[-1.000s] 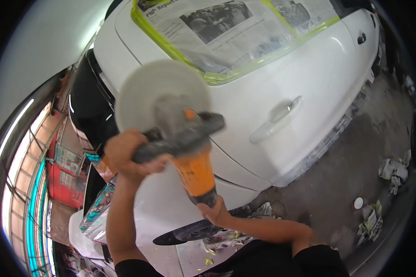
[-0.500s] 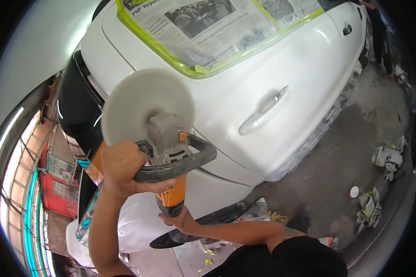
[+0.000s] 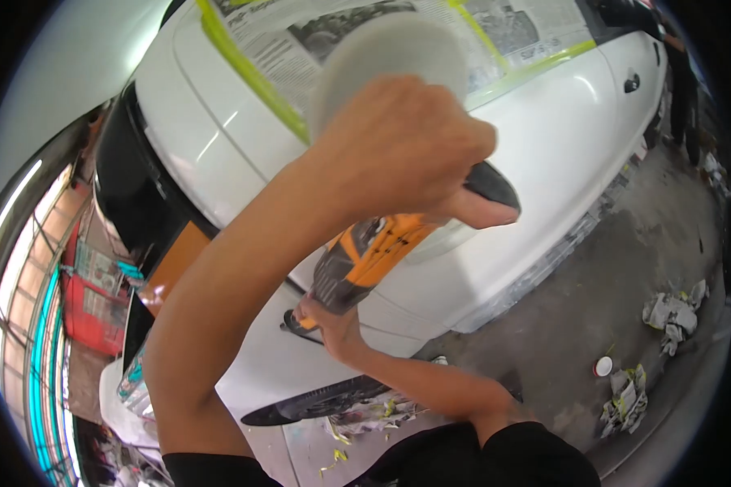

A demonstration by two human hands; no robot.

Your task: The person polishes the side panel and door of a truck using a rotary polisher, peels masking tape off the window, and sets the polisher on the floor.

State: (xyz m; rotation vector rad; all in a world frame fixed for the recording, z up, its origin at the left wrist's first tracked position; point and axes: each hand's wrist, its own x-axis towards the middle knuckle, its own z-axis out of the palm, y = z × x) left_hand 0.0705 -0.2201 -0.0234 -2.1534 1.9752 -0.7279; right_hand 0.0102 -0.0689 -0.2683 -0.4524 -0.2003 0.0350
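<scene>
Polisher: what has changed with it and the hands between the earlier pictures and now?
The polisher has swung rightward and up in the view; its body now slants and its pad overlaps the newspaper. The left hand moved with it. Nothing was taken hold of or let go: left on the handle, right hand at the tail. The newspaper stays taped on the car.

At right, a stained grey floor bears crumpled printed newspaper near a round white-and-red container, while at left appear a red panel, upright turquoise strips and a narrow white streak of light.
</scene>
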